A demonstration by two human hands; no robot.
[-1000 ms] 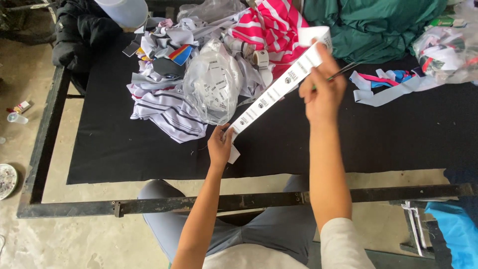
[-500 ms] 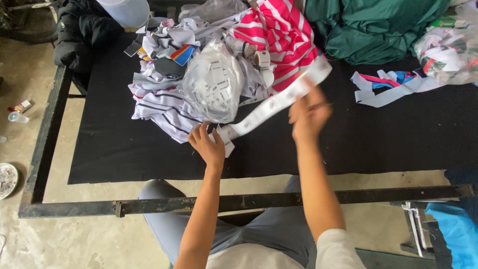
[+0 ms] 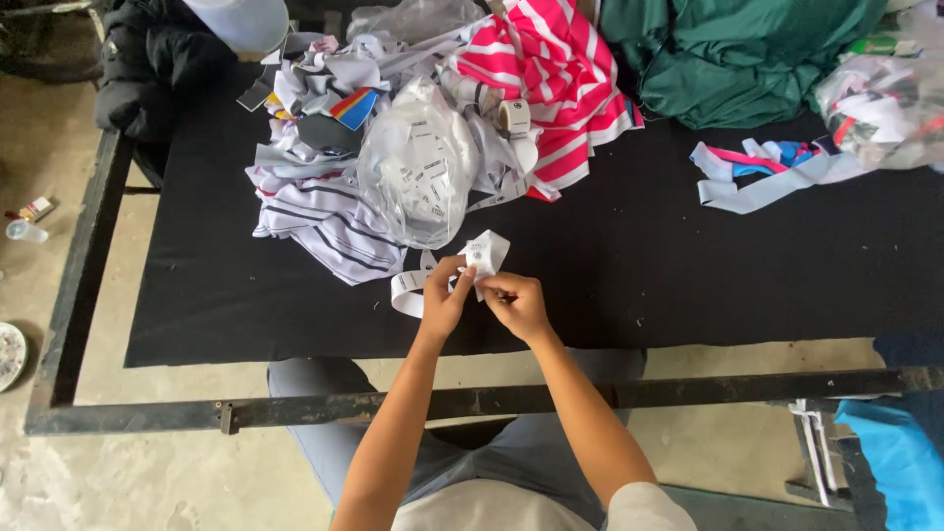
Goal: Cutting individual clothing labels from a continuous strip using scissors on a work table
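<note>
Left hand (image 3: 444, 300) and right hand (image 3: 513, 303) meet fingertip to fingertip, both pinching a folded white label strip (image 3: 479, 258). Folded end rises just beyond the fingers; loose tail curls left, below the left hand, so that hand is nearer. Beyond: clear bag of labels (image 3: 418, 167), striped pink garment (image 3: 551, 79), black table cloth (image 3: 688, 256).

Your desk (image 3: 295, 315) wears a black cloth inside a metal frame — on it lie striped garments (image 3: 324, 221), a clear bag of labels (image 3: 418, 167), a pink-striped shirt (image 3: 551, 69), green fabric (image 3: 747, 54) and ribbon scraps (image 3: 757, 172).
</note>
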